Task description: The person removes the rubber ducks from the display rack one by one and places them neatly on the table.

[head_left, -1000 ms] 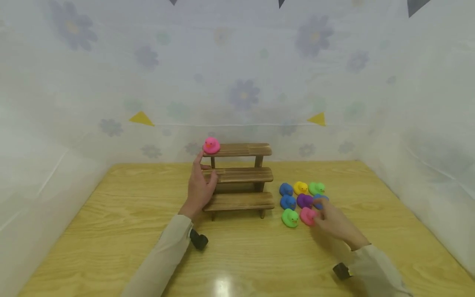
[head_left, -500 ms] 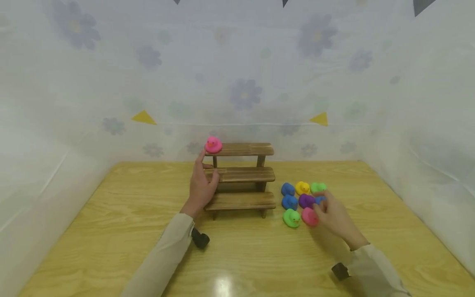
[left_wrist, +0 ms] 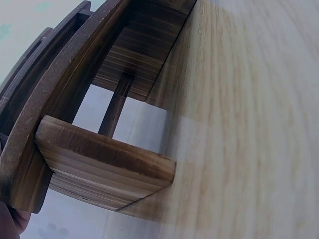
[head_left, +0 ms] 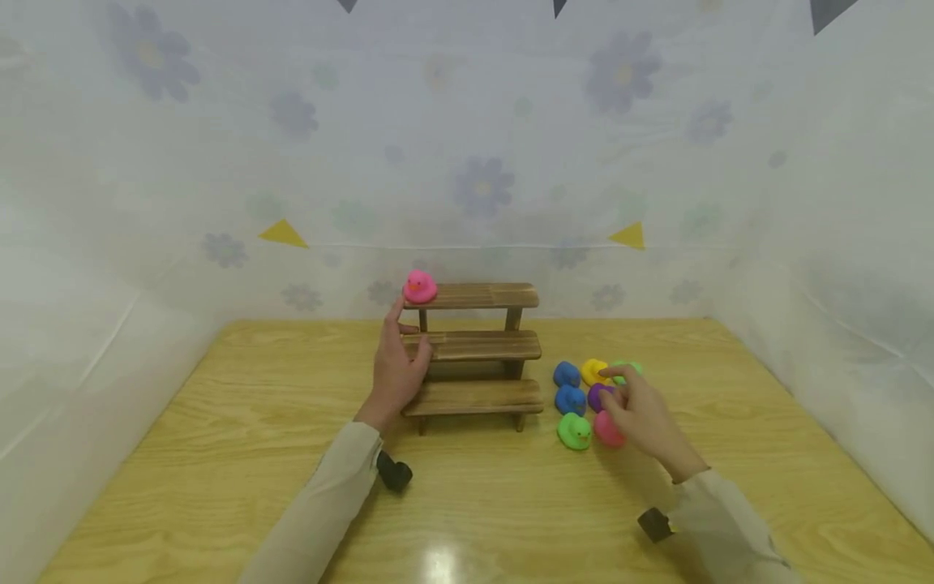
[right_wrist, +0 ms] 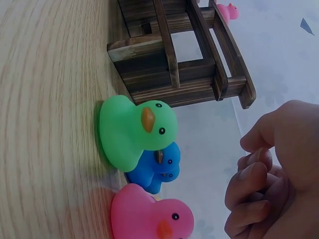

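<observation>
My left hand (head_left: 396, 373) grips the left end of the three-tier wooden stand (head_left: 474, 346), thumb by the middle step and index finger pointing up to the top one. At that top-left corner sits a pink rubber duck (head_left: 419, 288). My right hand (head_left: 645, 418) hovers over the duck group with bent fingers and nothing seen in them. Under or beside it are a purple duck (head_left: 600, 397), a yellow duck (head_left: 594, 372), a second pink duck (right_wrist: 149, 214) and a light green duck (head_left: 629, 371), partly covered. Another blue duck seen earlier is hidden now.
Two blue ducks (head_left: 570, 400) and a green duck (right_wrist: 132, 132) stand between the stand and my right hand. The wooden table (head_left: 292, 357) meets a flowered white curtain (head_left: 481, 122) behind and at both sides.
My right hand has shifted left and slightly up, from the right-hand blue duck towards the purple and yellow ducks. The left hand stays on the stand.
</observation>
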